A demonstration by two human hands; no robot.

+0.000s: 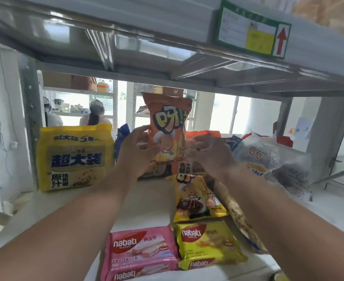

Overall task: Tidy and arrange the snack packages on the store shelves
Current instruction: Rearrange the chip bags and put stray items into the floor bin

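- 2 hands reach deep into the white shelf point(142, 201), which carries all the packs; tidying well here means standing the bag upright at the back, face forward, in line with the big yellow noodle pack point(73, 159).
- Upright between the hands stands the orange chip bag point(168, 126), the task's thing just now, at the back middle of the shelf.
- Left hand point(135, 151) has curled fingers at the bag's left edge; touching or just apart, I cannot tell.
- Right hand point(209, 153) curls at the lower right edge likewise; the blur hides whether either grip has closed on it.
- Smaller yellow chip bag point(197, 197) lies flat in front, still to be stood up.
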